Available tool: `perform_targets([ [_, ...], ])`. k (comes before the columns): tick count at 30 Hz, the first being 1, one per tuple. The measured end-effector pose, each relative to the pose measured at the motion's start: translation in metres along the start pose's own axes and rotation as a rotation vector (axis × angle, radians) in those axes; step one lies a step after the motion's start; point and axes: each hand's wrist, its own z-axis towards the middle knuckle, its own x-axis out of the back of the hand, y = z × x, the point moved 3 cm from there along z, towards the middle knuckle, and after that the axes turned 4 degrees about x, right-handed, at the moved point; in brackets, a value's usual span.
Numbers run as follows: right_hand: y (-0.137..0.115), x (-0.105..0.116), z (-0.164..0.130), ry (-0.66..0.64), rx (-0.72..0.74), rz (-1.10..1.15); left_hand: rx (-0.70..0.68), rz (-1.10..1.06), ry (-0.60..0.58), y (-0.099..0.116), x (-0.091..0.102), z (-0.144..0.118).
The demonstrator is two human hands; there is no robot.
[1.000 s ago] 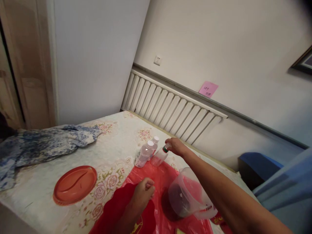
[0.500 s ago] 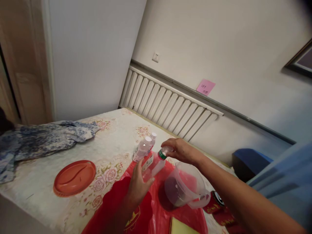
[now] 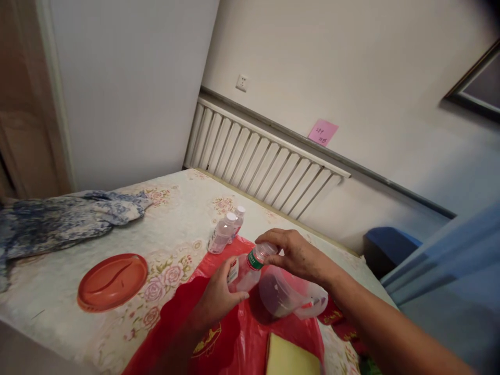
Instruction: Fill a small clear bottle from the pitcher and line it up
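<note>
My left hand (image 3: 219, 294) grips the body of a clear plastic bottle (image 3: 245, 270) with a white label and a green neck band, held tilted above the red plastic sheet (image 3: 250, 338). Around the bottle's cap curl the fingers of my right hand (image 3: 291, 252). A clear measuring jug (image 3: 289, 299) with dark liquid at its bottom stands just right of the bottle, under my right wrist. Two more clear bottles (image 3: 222, 233) with white caps stand upright together behind the red sheet.
A red oval plate (image 3: 112, 281) lies on the floral tablecloth (image 3: 172, 229) at the left. Blue patterned cloth (image 3: 58, 221) is bunched at the far left. A yellow sponge (image 3: 291, 359) lies at the front. A white radiator (image 3: 258, 161) runs along the wall behind the table.
My right hand picked the bottle up from beside the other two and brought it nearer. My left hand rose from the red sheet and took hold of its body.
</note>
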Motion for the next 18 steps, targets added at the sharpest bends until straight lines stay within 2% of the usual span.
perform_targets([
  [4, 0.006, 0.008, -0.034, 0.28, -0.135, 0.06, -0.004, 0.022, 0.004, 0.001, 0.002, 0.0],
  [6, 0.005, 0.003, -0.06, 0.324, -0.243, 0.156, -0.014, 0.038, 0.01, -0.002, 0.003, 0.002],
  [8, 0.002, -0.014, -0.088, 0.287, -0.343, 0.335, -0.008, 0.037, 0.015, -0.005, 0.004, 0.004],
  [11, 0.001, -0.061, -0.133, 0.256, -0.483, 0.522, -0.003, 0.007, 0.003, -0.006, 0.004, 0.004],
  [15, 0.012, -0.149, -0.185, 0.174, -0.631, 0.868, 0.017, -0.007, -0.005, -0.003, 0.006, 0.003],
  [17, 0.023, -0.187, -0.208, 0.195, -0.774, 1.023, 0.033, 0.018, -0.012, -0.003, 0.007, 0.002],
  [18, 0.028, -0.202, -0.22, 0.25, -0.862, 1.068, 0.035, 0.03, -0.02, -0.003, 0.007, 0.002],
])
